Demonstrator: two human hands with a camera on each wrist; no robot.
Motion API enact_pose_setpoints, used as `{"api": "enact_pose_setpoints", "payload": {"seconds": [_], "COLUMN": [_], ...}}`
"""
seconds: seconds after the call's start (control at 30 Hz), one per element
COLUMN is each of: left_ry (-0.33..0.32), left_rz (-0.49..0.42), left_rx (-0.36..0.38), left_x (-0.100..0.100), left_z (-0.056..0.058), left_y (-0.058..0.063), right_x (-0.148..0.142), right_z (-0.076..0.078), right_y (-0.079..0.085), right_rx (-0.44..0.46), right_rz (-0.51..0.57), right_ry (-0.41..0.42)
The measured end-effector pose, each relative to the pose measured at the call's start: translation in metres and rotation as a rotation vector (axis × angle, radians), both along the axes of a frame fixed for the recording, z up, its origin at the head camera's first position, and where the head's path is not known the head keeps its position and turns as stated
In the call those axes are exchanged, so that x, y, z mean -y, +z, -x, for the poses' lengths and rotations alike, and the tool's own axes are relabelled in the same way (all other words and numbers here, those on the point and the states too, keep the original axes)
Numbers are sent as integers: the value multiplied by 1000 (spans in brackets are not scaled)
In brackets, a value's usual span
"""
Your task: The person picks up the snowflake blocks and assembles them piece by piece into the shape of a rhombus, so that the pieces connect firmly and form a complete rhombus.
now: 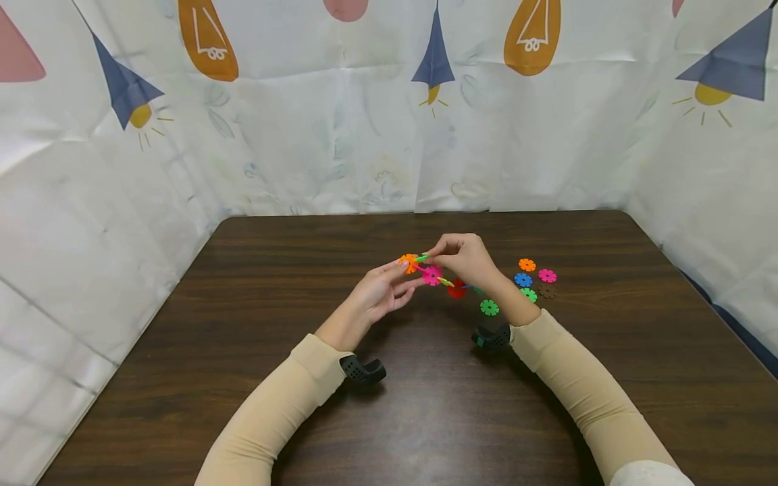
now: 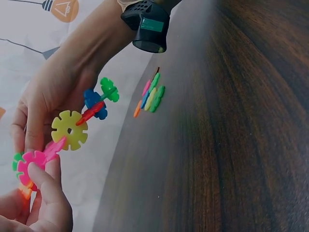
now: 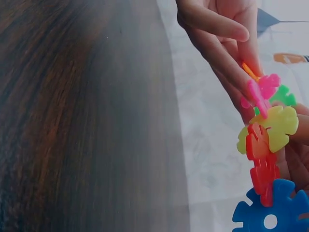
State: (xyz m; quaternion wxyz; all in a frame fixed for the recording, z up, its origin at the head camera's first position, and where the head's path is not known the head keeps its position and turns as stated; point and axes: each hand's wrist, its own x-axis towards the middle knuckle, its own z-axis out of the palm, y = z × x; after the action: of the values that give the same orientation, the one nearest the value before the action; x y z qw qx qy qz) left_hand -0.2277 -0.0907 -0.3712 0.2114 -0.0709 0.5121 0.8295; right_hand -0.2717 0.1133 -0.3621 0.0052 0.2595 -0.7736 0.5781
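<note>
A chain of notched plastic flower discs hangs between the hands above the table. In the head view, my left hand [image 1: 379, 293] pinches the orange disc [image 1: 410, 262] at the chain's left end. My right hand [image 1: 468, 260] holds a green disc [image 1: 422, 258] between thumb and finger, against the orange one; whether they interlock cannot be seen. Pink discs [image 2: 33, 166] follow, then a yellow disc [image 2: 70, 130], red discs [image 3: 260, 154], a blue disc [image 3: 270, 212] and another green disc [image 2: 110, 90] at the far end. That end passes below my right hand.
Several loose discs lie on the dark wooden table [image 1: 243, 324] right of my right forearm, among them an orange disc [image 1: 527, 265], a blue disc [image 1: 523, 279] and a brown disc [image 1: 548, 291]. A patterned white curtain [image 1: 377, 135] hangs behind the table. Each wrist wears a black camera [image 1: 362, 370].
</note>
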Motion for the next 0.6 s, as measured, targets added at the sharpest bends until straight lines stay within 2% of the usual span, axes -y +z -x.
{"api": "enact_pose_setpoints", "payload": {"seconds": [0.37,0.6], "left_ry": [-21,-52], "left_rz": [-24,-5], "left_rx": [8,-1], "left_x": [0,3], "left_z": [1,4], "left_y": [0,4], "right_x": [-1,-4], "right_z": [-2,0], "right_y": [1,4], "right_rx": [2,-19], "right_rz": [-27,-33], "right_ry": [-39,0]}}
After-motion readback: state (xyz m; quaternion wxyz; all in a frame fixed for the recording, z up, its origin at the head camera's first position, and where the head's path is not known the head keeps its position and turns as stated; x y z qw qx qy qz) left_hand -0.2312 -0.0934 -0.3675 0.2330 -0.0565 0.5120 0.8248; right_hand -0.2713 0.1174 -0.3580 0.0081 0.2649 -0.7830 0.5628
